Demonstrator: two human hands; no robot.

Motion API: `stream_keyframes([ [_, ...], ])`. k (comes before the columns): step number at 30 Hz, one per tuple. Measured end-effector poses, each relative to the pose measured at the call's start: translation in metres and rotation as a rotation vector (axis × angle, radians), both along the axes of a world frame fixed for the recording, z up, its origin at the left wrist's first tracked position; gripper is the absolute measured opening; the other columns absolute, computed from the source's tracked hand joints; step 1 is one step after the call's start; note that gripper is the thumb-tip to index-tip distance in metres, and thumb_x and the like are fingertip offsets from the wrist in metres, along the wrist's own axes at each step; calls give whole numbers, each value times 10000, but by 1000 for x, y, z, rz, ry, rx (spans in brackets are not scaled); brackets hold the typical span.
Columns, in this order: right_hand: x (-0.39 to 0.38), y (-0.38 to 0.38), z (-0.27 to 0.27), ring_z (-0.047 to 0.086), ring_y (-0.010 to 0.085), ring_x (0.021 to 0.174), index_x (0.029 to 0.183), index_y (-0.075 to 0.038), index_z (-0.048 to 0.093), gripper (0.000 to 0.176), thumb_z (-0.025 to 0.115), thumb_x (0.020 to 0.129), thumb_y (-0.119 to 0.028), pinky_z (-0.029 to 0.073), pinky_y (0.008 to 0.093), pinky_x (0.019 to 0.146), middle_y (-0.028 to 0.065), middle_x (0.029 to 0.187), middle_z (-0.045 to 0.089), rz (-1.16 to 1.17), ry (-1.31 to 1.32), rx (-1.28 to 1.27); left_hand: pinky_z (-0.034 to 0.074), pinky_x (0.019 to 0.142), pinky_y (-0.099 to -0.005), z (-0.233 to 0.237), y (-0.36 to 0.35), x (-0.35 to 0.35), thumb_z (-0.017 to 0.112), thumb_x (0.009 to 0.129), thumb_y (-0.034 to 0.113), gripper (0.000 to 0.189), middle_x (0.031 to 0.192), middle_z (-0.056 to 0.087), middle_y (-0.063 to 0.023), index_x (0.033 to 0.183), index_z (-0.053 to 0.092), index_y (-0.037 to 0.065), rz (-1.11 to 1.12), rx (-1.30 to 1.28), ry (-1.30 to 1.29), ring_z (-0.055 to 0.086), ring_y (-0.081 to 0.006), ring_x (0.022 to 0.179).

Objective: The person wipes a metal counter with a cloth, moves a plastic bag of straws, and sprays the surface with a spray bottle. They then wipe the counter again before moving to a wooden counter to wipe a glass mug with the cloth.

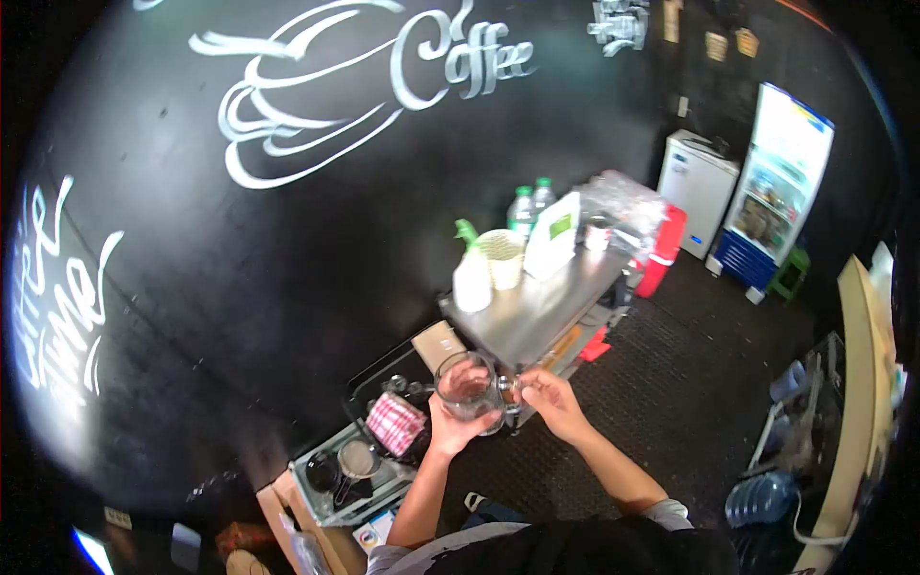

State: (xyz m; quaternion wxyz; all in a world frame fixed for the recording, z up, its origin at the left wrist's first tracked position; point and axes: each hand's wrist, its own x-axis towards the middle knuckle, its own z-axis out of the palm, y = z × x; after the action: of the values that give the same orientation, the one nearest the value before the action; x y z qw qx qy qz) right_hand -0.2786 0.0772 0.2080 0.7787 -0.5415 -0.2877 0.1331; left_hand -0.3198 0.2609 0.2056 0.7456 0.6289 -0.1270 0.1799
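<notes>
Two bottles (520,212) — one glass jug (468,386)

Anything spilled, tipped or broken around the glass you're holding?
Nothing stands out. The left hand holds the clear glass upright and it looks whole; the right hand is at its side. The bottles on the steel table stand upright.

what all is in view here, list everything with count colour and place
glass jar: one, clear, in front of the steel table
steel table: one, grey, centre
spray bottle: one, white with green top, table's left end
bottles: two, green caps, table's back
cloth: one, red-white checked, lower left of the table
display fridge: one, white, far right
water jug: one, blue, floor at right
left hand: grips the glass jar from below
right hand: at the jar's right side, grip unclear
</notes>
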Motion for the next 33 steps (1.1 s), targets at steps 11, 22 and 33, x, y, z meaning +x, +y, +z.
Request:
stream_keyframes([
  [11, -104, -221, 40, 236, 20, 515, 736, -104, 462, 290, 484, 981, -257, 193, 208, 470, -85, 613, 321, -433, 224, 271, 446, 942, -356, 1, -253, 3, 850, 619, 186, 885, 1186, 553, -131, 1347, 380, 6, -626, -37, 17, 561, -212, 1069],
  [22, -128, -375, 28, 245, 18, 519, 703, -109, 440, 299, 487, 975, -225, 178, 207, 459, -83, 610, 330, -1062, 117, 448, 409, 973, -390, -2, -458, 16, 807, 706, 226, 926, 1285, 413, -135, 1406, 237, 19, -843, 58, -66, 478, -244, 1170],
  [33, -40, -510, 32, 321, 41, 588, 780, -85, 454, 275, 452, 994, -257, 281, 211, 534, -51, 665, 386, -1483, -41, 201, 409, 986, -358, -1, -677, 142, 788, 645, 27, 886, 1260, 444, -111, 1369, 278, 55, -1263, 289, -315, 504, -203, 1140],
])
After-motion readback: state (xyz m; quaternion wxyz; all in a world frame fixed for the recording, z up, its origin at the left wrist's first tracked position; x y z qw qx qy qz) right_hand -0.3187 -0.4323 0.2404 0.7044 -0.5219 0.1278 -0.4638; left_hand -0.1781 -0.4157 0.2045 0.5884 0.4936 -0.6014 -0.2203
